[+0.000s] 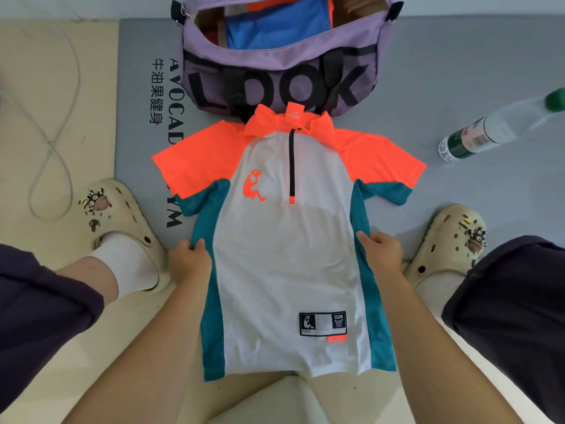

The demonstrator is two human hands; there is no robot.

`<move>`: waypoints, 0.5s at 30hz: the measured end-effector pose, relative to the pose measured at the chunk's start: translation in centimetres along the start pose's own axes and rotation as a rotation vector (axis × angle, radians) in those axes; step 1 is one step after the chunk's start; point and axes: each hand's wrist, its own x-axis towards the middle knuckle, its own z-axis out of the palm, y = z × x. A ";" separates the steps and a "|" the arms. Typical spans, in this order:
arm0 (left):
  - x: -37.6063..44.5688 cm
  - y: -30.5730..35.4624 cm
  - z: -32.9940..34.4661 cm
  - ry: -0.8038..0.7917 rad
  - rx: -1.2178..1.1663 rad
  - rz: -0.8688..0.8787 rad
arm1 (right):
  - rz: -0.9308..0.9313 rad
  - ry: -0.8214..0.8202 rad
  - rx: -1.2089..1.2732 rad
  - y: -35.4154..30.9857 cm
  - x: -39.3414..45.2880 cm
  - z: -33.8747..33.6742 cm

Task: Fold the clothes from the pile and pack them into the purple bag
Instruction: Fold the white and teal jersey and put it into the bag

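A white polo shirt with orange shoulders and teal side panels lies spread flat, front up, on the grey mat and beige floor. My left hand pinches its left teal side seam at waist height. My right hand pinches the right teal side seam at the same height. The purple bag printed LOOK stands open just beyond the shirt's collar, with folded blue and orange clothes inside. No pile of clothes is in view.
A clear water bottle with a green cap lies on the grey mat at the right. My feet in cream clogs flank the shirt. A thin cable loops over the beige floor at the left.
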 end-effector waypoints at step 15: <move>-4.4 10.1 8.5 -0.285 0.684 1.011 | 0.260 0.100 0.525 -6.1 6.7 -1.5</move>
